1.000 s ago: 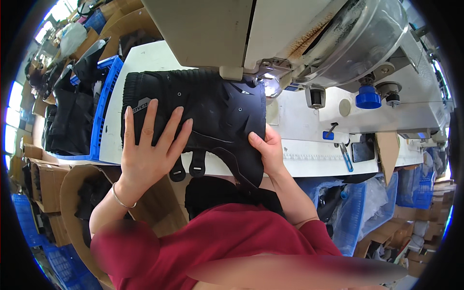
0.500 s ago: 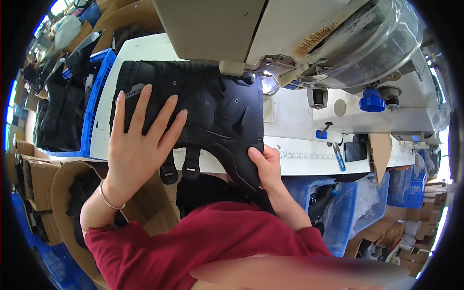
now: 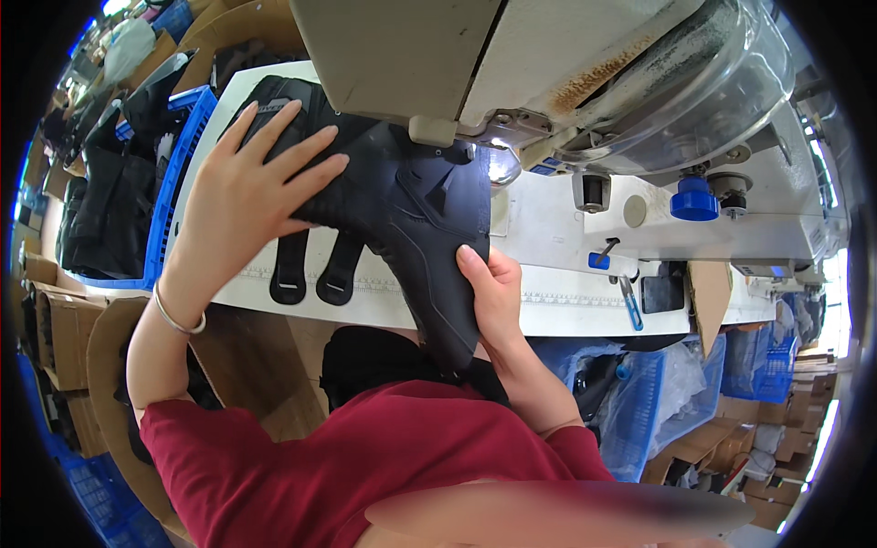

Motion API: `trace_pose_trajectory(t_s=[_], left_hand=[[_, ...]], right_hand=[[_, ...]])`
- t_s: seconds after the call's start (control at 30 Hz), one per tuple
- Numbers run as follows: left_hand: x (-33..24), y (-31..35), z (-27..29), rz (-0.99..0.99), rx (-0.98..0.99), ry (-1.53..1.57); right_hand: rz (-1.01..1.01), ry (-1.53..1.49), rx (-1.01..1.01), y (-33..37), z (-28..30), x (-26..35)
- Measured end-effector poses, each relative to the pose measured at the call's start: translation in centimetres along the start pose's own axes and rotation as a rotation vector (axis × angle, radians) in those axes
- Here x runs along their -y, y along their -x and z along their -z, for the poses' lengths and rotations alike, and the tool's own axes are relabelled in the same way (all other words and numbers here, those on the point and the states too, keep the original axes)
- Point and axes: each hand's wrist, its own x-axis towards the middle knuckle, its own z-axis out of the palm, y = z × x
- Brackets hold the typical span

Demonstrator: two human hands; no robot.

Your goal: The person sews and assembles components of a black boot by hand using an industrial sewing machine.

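A black boot upper (image 3: 429,247) lies on the white sewing table, its far edge beneath the sewing machine head (image 3: 393,55). Two black straps (image 3: 290,265) extend from its near side over the tabletop. My left hand (image 3: 239,187) rests on the upper's left part, fingers spread and palm down. With the thumb on top and the other fingers partly hidden, my right hand (image 3: 496,290) pinches the upper's right edge. The machine's light (image 3: 502,164) shines at that edge; the needle is hidden from view.
A blue crate (image 3: 174,196) of black boot pieces stands left of the table. To the right lie a blue-handled cutter (image 3: 631,303), a dark phone (image 3: 662,290) and cardboard (image 3: 710,297). Below are a cardboard box (image 3: 108,393) and a plastic-lined blue bin (image 3: 649,393).
The boot upper has turned and shifted away from me, its left end moving farther up. Both hands have moved with it. The straps now lie over the tabletop instead of hanging past its edge.
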Motion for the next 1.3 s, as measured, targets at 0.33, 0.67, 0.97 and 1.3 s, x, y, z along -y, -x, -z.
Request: trace_pose_trajectory(t_s=[0.33, 0.67, 0.97, 1.3], left_hand=[[4.8, -4.8, -1.9, -0.01, 0.07, 0.237], [4.9, -5.7, -3.0, 0.046, 0.101, 0.307], [3.4, 0.1, -4.4, 0.058, -0.065, 0.06], [-0.5, 5.5, -4.0, 0.24, 0.058, 0.548]], right_hand=[[0.004, -0.119, 0.028, -4.6, -1.6, 2.5], [0.145, 0.044, -0.021, -2.5, 3.3, 0.4], [0.19, 0.171, 0.026, -1.8, 5.5, -6.3], [0.226, 0.241, 0.374, -7.1, 6.8, -14.4]])
